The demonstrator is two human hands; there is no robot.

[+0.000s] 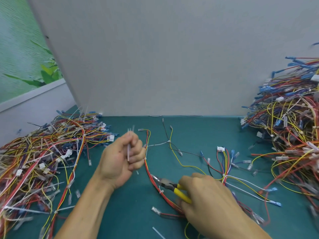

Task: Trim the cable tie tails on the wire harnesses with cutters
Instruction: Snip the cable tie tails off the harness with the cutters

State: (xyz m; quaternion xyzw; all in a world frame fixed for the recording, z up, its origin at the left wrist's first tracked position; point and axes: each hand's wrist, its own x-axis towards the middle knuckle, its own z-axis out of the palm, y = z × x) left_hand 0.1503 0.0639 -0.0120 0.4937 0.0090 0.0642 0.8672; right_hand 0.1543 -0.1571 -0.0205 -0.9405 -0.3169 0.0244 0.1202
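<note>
1. Your left hand (120, 159) is curled shut around a few translucent white cut cable tie tails (128, 152), which stick up out of the fist.
2. Your right hand (207, 199) grips the yellow-handled steel cutters (170, 186), whose nose points toward your left hand. Whether the jaws are parted is too blurred to tell.
3. The loose harness of red and yellow wires (148, 168) lies between your hands. The cutter nose is right against its red strands, and a small white cable tie (161, 191) wraps the bundle just below the nose.
4. Risk: with the nose this close to the strands, a squeeze could nick or sever a red wire instead of a tail. Seat the jaws on the tail alone before closing.
5. Risk: neither hand pins the harness, so it may slide or twist under the cutters and leave a long, sharp stub.
6. Risk: your full left fist may spill tails onto the green work mat (120, 213), where a pale offcut strip (158, 232) already lies near your right forearm.
7. Risk: the tangled harness heap (39, 163) beyond your left hand bristles with long tails, and the heap (293, 135) beyond your right hand sits close. Returning this harness to the wrong side would mix the two.
</note>
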